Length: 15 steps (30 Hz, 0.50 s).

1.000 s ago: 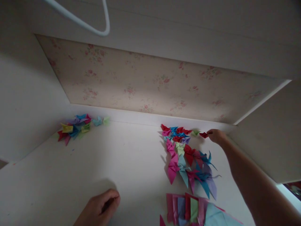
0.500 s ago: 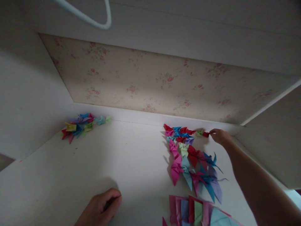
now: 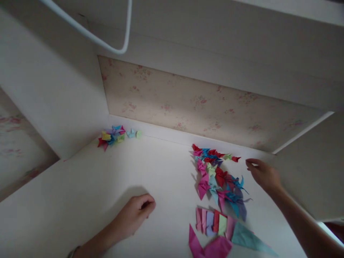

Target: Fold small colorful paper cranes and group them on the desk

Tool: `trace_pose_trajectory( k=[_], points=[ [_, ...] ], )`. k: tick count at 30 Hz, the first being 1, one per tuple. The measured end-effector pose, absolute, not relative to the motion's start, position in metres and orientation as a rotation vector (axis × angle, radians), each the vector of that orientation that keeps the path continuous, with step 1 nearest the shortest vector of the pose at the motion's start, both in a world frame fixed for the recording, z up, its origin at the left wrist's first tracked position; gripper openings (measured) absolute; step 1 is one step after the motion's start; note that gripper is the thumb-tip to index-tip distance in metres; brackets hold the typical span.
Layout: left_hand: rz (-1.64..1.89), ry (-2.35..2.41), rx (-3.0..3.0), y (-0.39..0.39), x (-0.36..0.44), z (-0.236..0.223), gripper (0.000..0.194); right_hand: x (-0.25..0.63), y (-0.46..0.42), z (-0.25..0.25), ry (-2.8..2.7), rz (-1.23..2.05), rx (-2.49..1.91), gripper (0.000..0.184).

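Note:
My right hand (image 3: pixel 264 175) hovers just right of a small red folded-paper piece (image 3: pixel 236 159), apart from it, with fingers stretched forward and nothing held. That red piece ends a back row of small origami pieces, beside a light green one (image 3: pixel 228 156). In front of the row lie larger paper cranes, among them a pink one (image 3: pixel 203 186) and a teal one (image 3: pixel 214 188). My left hand (image 3: pixel 137 213) is loosely curled above the white surface (image 3: pixel 166 172), thumb against fingers, with nothing visible in it.
Several small colourful origami pieces (image 3: pixel 114 136) cluster in the far left corner. Folded paper strips (image 3: pixel 209 222), a teal triangle (image 3: pixel 249 236) and a large magenta folded piece (image 3: pixel 217 247) lie at front right. A white hook-shaped bar (image 3: pixel 107 46) hangs overhead. Walls enclose the back and sides.
My right hand has let go of the small red piece and drawn back to the right. The view has shifted, bringing more of the left wall and the magenta folded piece into sight.

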State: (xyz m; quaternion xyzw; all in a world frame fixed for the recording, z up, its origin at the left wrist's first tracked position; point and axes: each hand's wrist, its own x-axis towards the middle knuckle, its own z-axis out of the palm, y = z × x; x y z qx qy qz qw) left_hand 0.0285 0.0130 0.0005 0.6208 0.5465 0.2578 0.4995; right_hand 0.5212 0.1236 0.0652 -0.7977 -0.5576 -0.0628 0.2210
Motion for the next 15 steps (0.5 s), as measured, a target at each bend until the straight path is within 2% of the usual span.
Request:
trace_pose_trajectory(
  k=[6,11,15],
  points=[
    [0.678,1.251,1.584,0.011,0.026,-0.009,0.028,0.419,0.026,0.072,-1.182,0.499,-1.697,0.040],
    [0.695,1.243,1.630,0.008,0.024,-0.011,0.028,0.328,-0.042,0.048,-1.192,1.025,-1.418,0.030],
    [0.741,1.234,1.712,0.003,0.023,-0.016,0.028,0.258,-0.062,0.030,-1.200,1.346,-1.281,0.026]
  ],
)
